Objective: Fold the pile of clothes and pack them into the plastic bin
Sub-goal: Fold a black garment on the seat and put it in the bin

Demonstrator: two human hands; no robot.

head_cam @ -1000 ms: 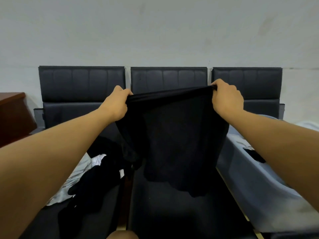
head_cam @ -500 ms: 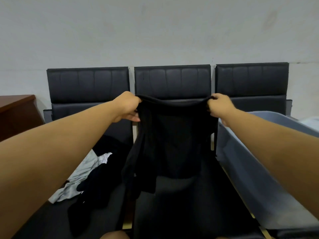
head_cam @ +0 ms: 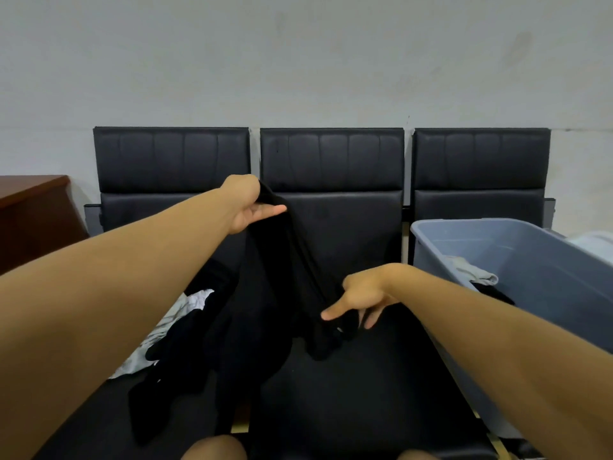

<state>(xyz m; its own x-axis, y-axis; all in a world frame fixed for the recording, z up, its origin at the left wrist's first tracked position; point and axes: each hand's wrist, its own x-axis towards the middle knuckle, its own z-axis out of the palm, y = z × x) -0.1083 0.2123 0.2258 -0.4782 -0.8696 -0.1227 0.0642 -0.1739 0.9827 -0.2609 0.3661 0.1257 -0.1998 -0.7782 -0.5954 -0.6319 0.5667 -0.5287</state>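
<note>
- Left hand: raised before the middle seat back, pinching one end of the black garment, index finger straight
- Right hand: low over the middle seat, some fingers extended; looks to pinch the garment's lower end, grip partly hidden
- Garment: slung slantwise between both hands, loose folds trailing onto the seat
- Pile: black and white clothes on the left seat, unfolded
- Bin: on the right seat, a few pieces inside
- Risk: a light pinch may slip, dropping the garment onto the pile; black on black hides edges, so folds may skew
</note>
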